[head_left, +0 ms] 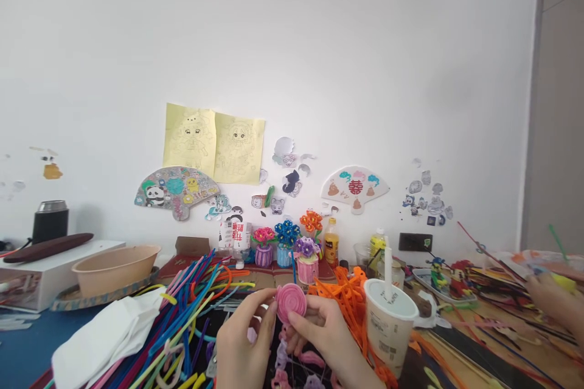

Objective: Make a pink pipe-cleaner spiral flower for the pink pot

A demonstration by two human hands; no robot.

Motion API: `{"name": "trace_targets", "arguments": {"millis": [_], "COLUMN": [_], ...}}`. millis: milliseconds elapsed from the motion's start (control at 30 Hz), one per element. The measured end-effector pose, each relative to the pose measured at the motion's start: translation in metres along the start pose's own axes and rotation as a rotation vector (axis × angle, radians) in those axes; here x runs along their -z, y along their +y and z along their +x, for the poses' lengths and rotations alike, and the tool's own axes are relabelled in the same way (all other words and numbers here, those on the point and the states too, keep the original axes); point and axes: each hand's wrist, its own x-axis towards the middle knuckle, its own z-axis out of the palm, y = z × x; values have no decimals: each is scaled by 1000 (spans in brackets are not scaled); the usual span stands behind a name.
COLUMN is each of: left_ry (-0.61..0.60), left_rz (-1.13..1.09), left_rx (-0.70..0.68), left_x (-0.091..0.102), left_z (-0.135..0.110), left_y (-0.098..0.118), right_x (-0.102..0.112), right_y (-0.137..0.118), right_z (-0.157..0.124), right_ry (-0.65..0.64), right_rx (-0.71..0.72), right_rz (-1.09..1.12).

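Observation:
A flat pink spiral disc (292, 302), which looks wound from pipe cleaner, is held up at the lower middle of the head view. My left hand (246, 337) pinches its left edge between thumb and fingers. On the other side, my right hand (326, 331) is closed on its right and lower edge, the thumb across its front. Below the hands lie pink and lilac pipe-cleaner pieces (280, 378) on a dark surface, partly hidden by the hands. Small pots of pipe-cleaner flowers (287, 237) stand behind the disc.
Many coloured pipe cleaners (182, 310) and white tissues (107, 337) lie at left, near a beige basin (116, 270). Orange strips (344, 298) and a lidded paper cup (391, 328) with a straw stand close at right. Another person's hand (554, 298) is at far right.

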Motion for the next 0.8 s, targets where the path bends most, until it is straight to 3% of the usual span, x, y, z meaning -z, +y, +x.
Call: {"name": "trace_targets", "arguments": {"millis": [800], "left_ry": [-72], "left_rz": [107], "left_rx": [-4], "left_x": [-2], "left_z": [-2], "left_y": [3], "right_x": [-3], "right_y": [3], "right_z": [-2], "right_ry": [84], "right_rx": [91], "right_rz": [-240]}}
